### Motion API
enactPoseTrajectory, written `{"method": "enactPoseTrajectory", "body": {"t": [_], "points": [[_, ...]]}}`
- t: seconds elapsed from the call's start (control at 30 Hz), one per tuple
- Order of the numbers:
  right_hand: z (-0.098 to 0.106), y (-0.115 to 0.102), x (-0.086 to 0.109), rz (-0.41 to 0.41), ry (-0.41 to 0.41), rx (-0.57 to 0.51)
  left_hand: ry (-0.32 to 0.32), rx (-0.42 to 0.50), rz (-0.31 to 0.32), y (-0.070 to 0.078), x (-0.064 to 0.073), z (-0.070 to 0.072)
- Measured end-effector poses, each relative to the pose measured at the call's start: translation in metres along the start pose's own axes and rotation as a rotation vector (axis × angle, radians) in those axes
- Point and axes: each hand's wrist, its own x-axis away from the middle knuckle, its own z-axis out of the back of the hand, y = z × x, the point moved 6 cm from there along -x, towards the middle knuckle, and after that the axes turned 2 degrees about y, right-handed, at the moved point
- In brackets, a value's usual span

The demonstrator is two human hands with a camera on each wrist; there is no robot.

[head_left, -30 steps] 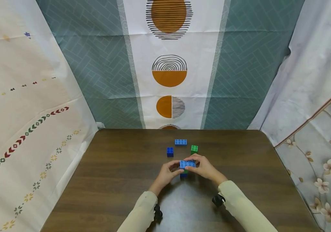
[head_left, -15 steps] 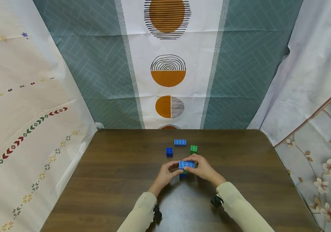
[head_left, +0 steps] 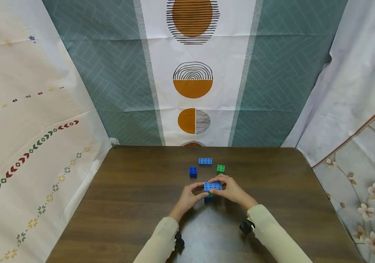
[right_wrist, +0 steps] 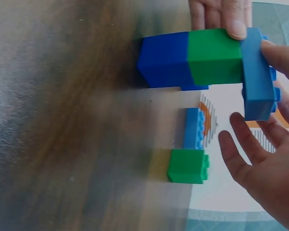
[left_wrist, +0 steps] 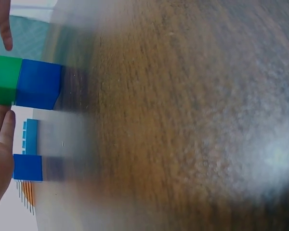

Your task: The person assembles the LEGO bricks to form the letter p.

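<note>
A small tower of toy building bricks stands upright on the table between both hands. Its base is a dark blue brick, a green brick sits above that, and a long light blue brick lies across the top, overhanging to the right. From the left side, my left hand grips the green brick, its thumb tip up at the light blue one's underside. My right hand pinches the light blue brick between the thumb in front and a finger behind. Other right fingers are spread below the overhang.
Behind the tower are another long light blue brick, a small dark blue brick and a green brick close behind the right hand. The brown wooden table meets patterned cloths at its back and sides.
</note>
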Motion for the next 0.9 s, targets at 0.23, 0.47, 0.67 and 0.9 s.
{"method": "enactPoseTrajectory", "body": {"t": [0.23, 0.47, 0.67, 0.9], "points": [[0.006, -0.010, -0.005, 0.048, -0.085, 0.007, 0.001, 0.010, 0.007, -0.012, -0.005, 0.001], [0.016, -0.012, -0.014, 0.056, -0.086, -0.028, 0.000, -0.008, 0.002, -0.015, -0.004, 0.003], [0.026, -0.010, -0.024, 0.091, -0.035, -0.022, -0.002, 0.007, -0.015, -0.005, -0.002, 0.002], [0.030, -0.011, -0.036, 0.047, 0.001, -0.036, -0.018, 0.015, -0.006, 0.020, 0.007, 0.001]]}}
